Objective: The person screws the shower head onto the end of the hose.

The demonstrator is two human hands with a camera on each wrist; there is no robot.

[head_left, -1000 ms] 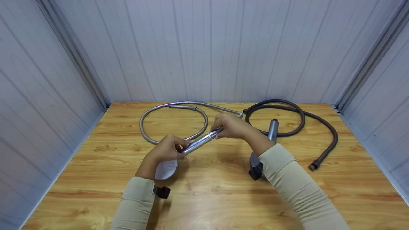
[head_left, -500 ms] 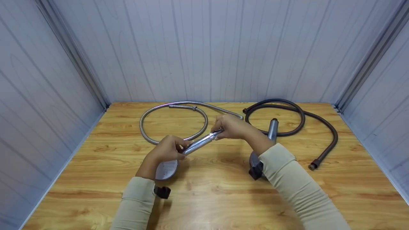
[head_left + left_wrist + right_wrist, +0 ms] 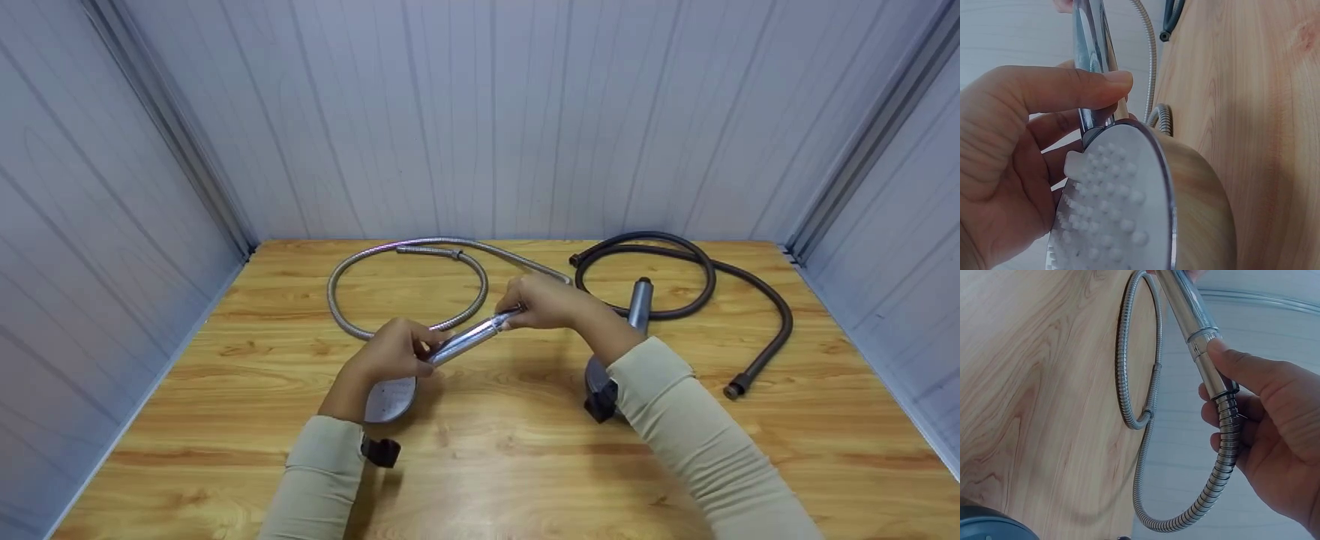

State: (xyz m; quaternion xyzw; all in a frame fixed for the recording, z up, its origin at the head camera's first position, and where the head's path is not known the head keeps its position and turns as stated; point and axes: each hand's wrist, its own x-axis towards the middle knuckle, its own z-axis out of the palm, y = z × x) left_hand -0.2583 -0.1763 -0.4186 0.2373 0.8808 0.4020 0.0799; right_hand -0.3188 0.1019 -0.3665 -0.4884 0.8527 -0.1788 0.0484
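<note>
My left hand (image 3: pixel 394 349) grips the chrome handle of a hand shower head (image 3: pixel 1123 191) close to its round white nozzle face, which hangs below that hand. The handle slants up to the right above the table. At its upper end my right hand (image 3: pixel 544 301) pinches the smooth end fitting of a silver metal shower hose (image 3: pixel 1224 455) between thumb and fingers. In the right wrist view the fitting meets the handle end in line, and the hose bends away below it. Whether the threads are engaged is hidden. The rest of the silver hose loops over the table behind the hands.
A dark shower hose (image 3: pixel 776 300) lies coiled at the back right of the wooden table (image 3: pixel 495 465). Beside it, partly behind the right forearm, lies a grey shower head (image 3: pixel 640 304) with its handle pointing back. Panelled walls (image 3: pixel 487 120) enclose the table at the back and sides.
My right hand has dropped slightly at the hose fitting while still pinching it. The left hand holds the shower head almost unmoved.
</note>
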